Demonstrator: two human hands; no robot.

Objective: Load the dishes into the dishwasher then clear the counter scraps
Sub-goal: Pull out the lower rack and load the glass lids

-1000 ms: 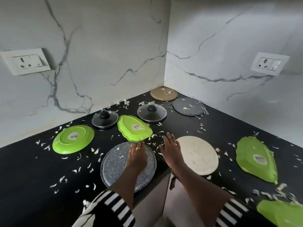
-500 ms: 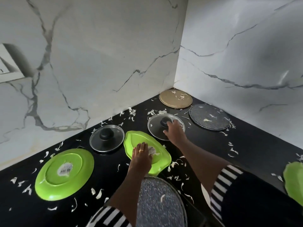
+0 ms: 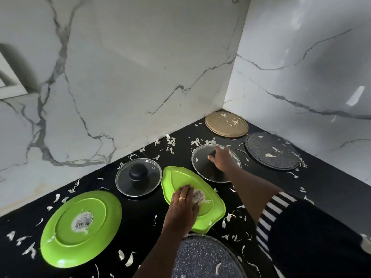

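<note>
Well, your right hand [image 3: 222, 160] has its fingers curled round the black knob of the glass lid [image 3: 201, 169], which lies flat on the black counter [image 3: 331, 187] toward the corner. Your left hand [image 3: 184, 204] rests with nearly straight fingers on the leaf-shaped green plate [image 3: 176, 177], which lies face down just beside the lid. I think the risk is in lifting both together. The lid hangs from one small knob, so it may swing and strike the plate's edge. The plate is smooth, and flat fingers may only slide it against the second lid [image 3: 138, 177] on its other side. White scraps [image 3: 170, 142] lie everywhere, also on the gold plate [image 3: 225, 125] and the dark plate [image 3: 271, 152] at the back, and they may drop off when you carry dishes. A round green plate [image 3: 80, 223] lies to your left and a speckled plate [image 3: 200, 257] below your left forearm. The dishwasher is not in view.
</note>
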